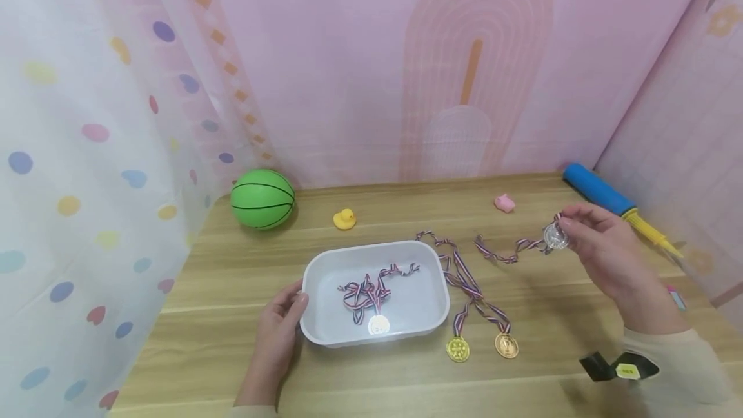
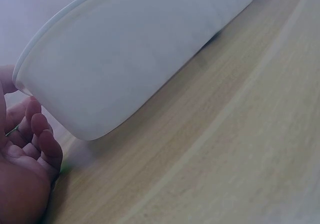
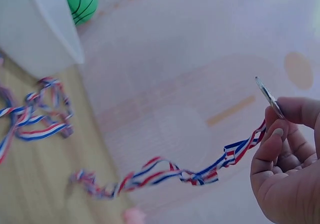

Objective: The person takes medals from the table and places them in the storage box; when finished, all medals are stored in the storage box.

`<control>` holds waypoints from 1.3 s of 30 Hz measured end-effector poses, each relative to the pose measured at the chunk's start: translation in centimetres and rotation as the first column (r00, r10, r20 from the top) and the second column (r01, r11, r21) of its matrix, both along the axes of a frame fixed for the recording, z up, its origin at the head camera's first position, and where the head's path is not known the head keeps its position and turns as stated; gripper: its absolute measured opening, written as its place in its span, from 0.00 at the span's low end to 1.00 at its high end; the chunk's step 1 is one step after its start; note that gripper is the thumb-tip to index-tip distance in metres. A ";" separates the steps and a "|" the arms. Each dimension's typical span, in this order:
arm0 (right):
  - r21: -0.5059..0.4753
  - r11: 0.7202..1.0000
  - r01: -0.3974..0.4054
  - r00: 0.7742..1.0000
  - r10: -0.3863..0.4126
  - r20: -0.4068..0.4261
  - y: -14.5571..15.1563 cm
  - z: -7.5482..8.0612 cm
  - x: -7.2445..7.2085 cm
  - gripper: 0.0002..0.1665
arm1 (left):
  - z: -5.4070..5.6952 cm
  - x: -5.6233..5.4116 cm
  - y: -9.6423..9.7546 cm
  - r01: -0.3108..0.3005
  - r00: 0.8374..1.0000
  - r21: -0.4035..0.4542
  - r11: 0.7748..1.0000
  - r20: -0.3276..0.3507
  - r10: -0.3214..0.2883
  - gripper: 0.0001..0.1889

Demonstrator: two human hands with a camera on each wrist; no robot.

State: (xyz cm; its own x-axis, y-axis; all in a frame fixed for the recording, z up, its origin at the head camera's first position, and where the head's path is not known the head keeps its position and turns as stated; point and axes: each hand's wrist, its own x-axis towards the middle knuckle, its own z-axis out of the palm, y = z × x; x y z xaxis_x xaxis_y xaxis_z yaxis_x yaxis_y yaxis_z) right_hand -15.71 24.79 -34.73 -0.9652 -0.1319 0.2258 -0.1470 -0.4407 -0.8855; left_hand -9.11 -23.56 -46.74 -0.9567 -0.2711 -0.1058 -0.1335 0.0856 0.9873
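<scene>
Raised above the right side of the table, my right hand pinches a silver medal between thumb and fingers. Its red, white and blue ribbon trails off to the left. My left hand grips the left end of a white plastic tub, thumb at the rim and fingers curled beneath it. Inside the tub lie a medal and its tangled ribbon. Just right of the tub, a gold medal and a bronze-coloured medal lie on the table, ribbons crossing above them.
Along the back of the wooden table sit a green ball, a yellow rubber duck and a small pink pig. A blue and yellow hand pump lies at the right, with a small pink and blue item nearer me.
</scene>
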 end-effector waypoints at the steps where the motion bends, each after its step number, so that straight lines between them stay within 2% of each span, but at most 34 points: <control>1: -0.020 1.000 -0.001 1.000 0.001 -0.015 -0.1 0.5 0.1 0.15 | 0.0 0.0 0.0 0.002 1.000 -0.003 1.000 0.005 -0.002 0.20; 10: -0.091 0.995 -0.037 0.995 0.029 -0.092 -0.7 4.2 0.9 0.16 | 0.0 0.0 -0.1 0.007 1.000 0.007 1.000 0.009 -0.008 0.20; 20: -0.107 0.987 -0.120 0.977 0.098 -0.190 -1.6 6.2 2.0 0.20 | 0.1 -0.1 0.0 0.002 1.000 -0.003 1.000 0.007 -0.002 0.20; 22: -0.096 0.988 -0.123 0.973 0.101 -0.206 -2.0 6.5 2.3 0.20 | 0.1 -0.2 0.0 0.001 1.000 -0.003 1.000 0.005 -0.001 0.20; 25: -0.046 0.997 -0.069 0.977 0.058 -0.203 -2.8 7.2 2.7 0.18 | 0.1 -0.2 0.0 0.001 1.000 -0.001 1.000 0.002 -0.001 0.19; 29: 0.012 0.999 -0.035 0.980 0.037 -0.196 -4.1 8.2 3.0 0.16 | 0.1 -0.1 0.0 0.001 1.000 0.001 1.000 0.004 -0.001 0.20; 32: 0.015 0.998 -0.066 0.975 0.067 -0.210 -5.0 8.8 3.1 0.16 | 0.1 -0.1 0.0 0.002 1.000 0.002 1.000 0.012 -0.002 0.20; 37: 0.033 0.999 -0.043 0.974 0.049 -0.219 -6.8 10.0 3.2 0.13 | 0.1 0.0 0.0 0.006 1.000 0.008 1.000 0.016 -0.006 0.20; 39: 0.056 0.996 -0.064 0.969 0.075 -0.237 -7.4 10.3 3.2 0.13 | 0.1 0.1 0.0 0.008 1.000 0.011 1.000 0.014 -0.008 0.20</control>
